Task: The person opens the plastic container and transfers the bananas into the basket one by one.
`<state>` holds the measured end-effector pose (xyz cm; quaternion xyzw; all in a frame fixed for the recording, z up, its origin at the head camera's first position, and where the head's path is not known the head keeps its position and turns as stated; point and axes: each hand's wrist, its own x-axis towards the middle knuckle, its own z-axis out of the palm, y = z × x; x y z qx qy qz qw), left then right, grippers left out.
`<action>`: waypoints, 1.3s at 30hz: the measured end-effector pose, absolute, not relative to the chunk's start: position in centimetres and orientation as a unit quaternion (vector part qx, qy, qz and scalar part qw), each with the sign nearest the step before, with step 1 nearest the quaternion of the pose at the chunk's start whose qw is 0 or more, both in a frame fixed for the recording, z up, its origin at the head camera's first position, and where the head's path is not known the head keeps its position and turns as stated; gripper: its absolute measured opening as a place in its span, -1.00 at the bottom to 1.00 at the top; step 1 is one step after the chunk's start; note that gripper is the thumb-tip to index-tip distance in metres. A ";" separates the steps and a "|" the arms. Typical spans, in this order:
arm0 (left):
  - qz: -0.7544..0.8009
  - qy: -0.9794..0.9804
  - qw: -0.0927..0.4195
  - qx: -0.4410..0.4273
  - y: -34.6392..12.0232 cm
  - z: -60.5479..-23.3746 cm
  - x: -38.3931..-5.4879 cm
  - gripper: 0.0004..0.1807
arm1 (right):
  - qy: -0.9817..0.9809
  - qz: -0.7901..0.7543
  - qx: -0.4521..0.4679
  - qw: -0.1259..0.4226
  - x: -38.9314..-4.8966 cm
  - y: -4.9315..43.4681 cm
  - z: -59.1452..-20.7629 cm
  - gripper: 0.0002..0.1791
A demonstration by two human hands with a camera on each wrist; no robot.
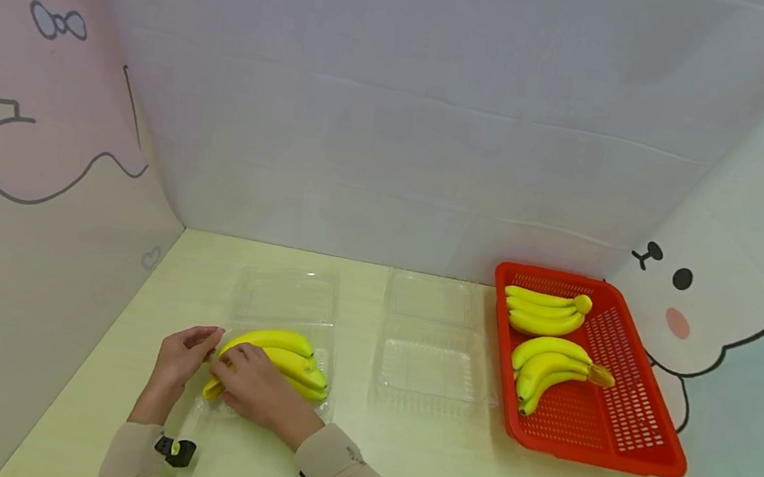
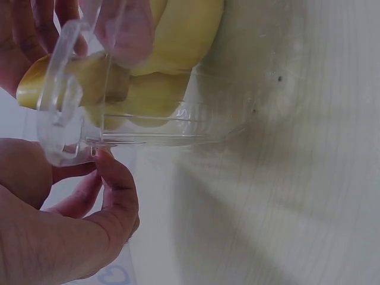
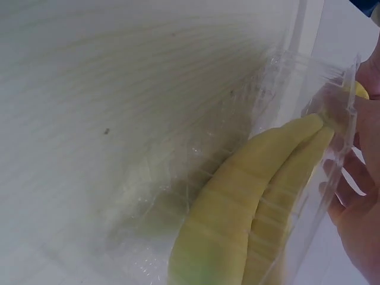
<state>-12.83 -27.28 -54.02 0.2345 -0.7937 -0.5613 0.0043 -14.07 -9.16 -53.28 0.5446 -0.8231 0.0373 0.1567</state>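
A bunch of yellow bananas (image 1: 286,342) lies in a clear plastic clamshell box (image 1: 333,344) on the left of the table, its lid folded back behind. At the box's left end my left hand (image 1: 176,364) pinches the thin rim between thumb and finger, plain in the left wrist view. The brown stem end (image 2: 35,83) juts past that rim. Over the stem, my right hand (image 1: 256,390) holds the bunch with thumb and fingers on either side. Through the clear wall in the right wrist view, two bananas (image 3: 237,202) show lengthwise.
A second clear clamshell box (image 1: 429,368) lies with its lid laid back in the middle of the table. To the right stands a red plastic basket (image 1: 641,461) holding two more banana bunches. Cartoon-printed walls and a white back wall enclose the table.
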 end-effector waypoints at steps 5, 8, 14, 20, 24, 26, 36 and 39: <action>-0.565 -0.792 0.005 0.230 -27.3 -54.0 -12.9 -0.46 | -0.823 0.035 0.543 0.163 -14.1 -9.2 -53.1 -0.65; -0.565 -0.793 0.008 0.230 -27.3 -54.0 -12.9 -0.47 | -0.821 0.044 0.547 0.157 -14.2 -9.2 -52.9 -0.62; -0.553 -0.800 0.008 0.233 -27.3 -54.1 -13.0 -0.47 | -0.816 0.064 0.556 0.143 -14.1 -9.2 -52.3 -0.62; -0.545 -0.805 0.009 0.232 -27.2 -54.1 -12.9 -0.48 | -0.818 0.068 0.558 0.122 -13.9 -9.3 -51.9 -0.71; -0.547 -0.806 0.010 0.226 -27.2 -54.1 -13.0 -0.46 | -0.816 0.055 0.559 0.133 -13.9 -9.3 -51.6 -0.70; -0.547 -0.806 0.010 0.225 -27.3 -54.2 -13.0 -0.45 | -0.815 0.053 0.560 0.141 -13.9 -9.2 -51.5 -0.69; -0.552 -0.805 0.012 0.218 -27.5 -54.2 -12.8 -0.44 | -0.801 0.063 0.569 0.177 -13.9 -8.8 -50.3 -0.70; -0.553 -0.804 0.011 0.218 -27.4 -54.1 -12.7 -0.44 | -0.800 0.065 0.570 0.176 -13.9 -8.7 -49.9 -0.68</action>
